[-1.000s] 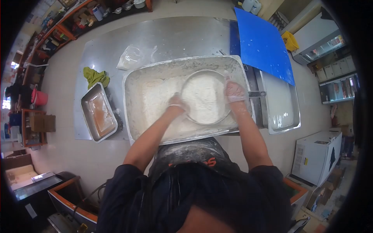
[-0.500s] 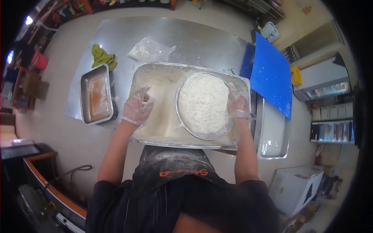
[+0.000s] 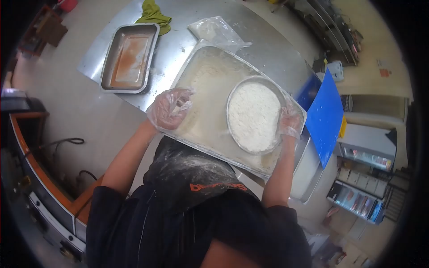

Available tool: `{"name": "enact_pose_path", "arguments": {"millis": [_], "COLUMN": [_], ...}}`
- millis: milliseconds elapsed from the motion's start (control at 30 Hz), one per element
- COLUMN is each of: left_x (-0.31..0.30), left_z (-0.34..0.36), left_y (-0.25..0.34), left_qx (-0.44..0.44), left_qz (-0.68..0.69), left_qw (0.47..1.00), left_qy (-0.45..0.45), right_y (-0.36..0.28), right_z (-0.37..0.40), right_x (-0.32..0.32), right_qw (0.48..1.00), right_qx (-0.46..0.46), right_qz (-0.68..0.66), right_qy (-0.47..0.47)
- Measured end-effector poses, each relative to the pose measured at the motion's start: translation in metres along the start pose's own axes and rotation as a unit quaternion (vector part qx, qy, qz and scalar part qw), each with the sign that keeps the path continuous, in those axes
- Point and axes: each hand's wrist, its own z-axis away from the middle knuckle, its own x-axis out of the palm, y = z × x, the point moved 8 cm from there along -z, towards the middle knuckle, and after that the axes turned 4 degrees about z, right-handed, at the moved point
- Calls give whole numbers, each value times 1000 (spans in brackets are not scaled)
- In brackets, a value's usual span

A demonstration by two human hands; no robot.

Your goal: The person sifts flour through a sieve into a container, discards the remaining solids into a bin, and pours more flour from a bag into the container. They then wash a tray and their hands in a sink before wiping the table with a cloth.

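Observation:
My right hand (image 3: 291, 120), in a clear plastic glove, is closed on the right rim of a round metal-rimmed sieve (image 3: 254, 117). White flour fills it, so its bottom is hidden. The sieve is over the right half of a large metal tray (image 3: 206, 71) dusted with pale flour. At the tray's left front side is my left hand (image 3: 172, 109), also gloved and apart from the sieve. Its fingers are loosely curled with a gap to the thumb, and I see nothing held.
A steel table (image 3: 174, 47) bears a deep rectangular pan (image 3: 149, 67) with a brown-stained bottom, a green cloth (image 3: 154, 17) and a clear plastic bag (image 3: 216, 32). At the right are a blue sheet (image 3: 325, 118) and another metal tray (image 3: 304, 176) with whitish contents.
The view has turned, so the tray and table appear tilted clockwise. My right hand still grips the sieve at the tray's right, and my left hand stays curled at the left.

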Motion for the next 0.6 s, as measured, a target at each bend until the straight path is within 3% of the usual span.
{"name": "enact_pose_path", "arguments": {"millis": [67, 133, 167, 233, 300, 367, 433, 467, 533, 600], "left_x": [-1, 1, -1, -4, -2, 0, -2, 1, -2, -3], "left_z": [3, 5, 3, 0, 6, 5, 3, 8, 8, 2], "left_y": [3, -3, -6, -8, -9, -12, -17, -16, -9, -8], "left_qx": [-6, -30, -39, -51, -53, -27, -42, -56, -48, -41], "left_qz": [17, 36, 42, 24, 30, 54, 63, 71, 53, 38], "left_qw": [1000, 999, 998, 998, 998, 998, 997, 996, 997, 998], "left_qy": [-8, -8, -8, -3, 6, 18, 19, 16, 9, 6], "right_y": [56, 51, -13, -23, 48, -10, -23, -13, -1, -61], "right_z": [-13, -14, -3, -6, -22, -7, -12, -11, -14, -3], "right_x": [8, 12, 12, 21, 32, 23, 25, 32, 29, 26], "right_qw": [975, 972, 988, 987, 932, 988, 997, 986, 946, 880], "right_qx": [37, 88, 108, 112, 90, 79, 17, -30, -30, 67], "right_qz": [-220, -216, -107, -115, -350, -127, 74, 162, 321, 466], "right_qy": [1, 4, 1, -6, -8, -28, -30, -24, -33, -70]}}
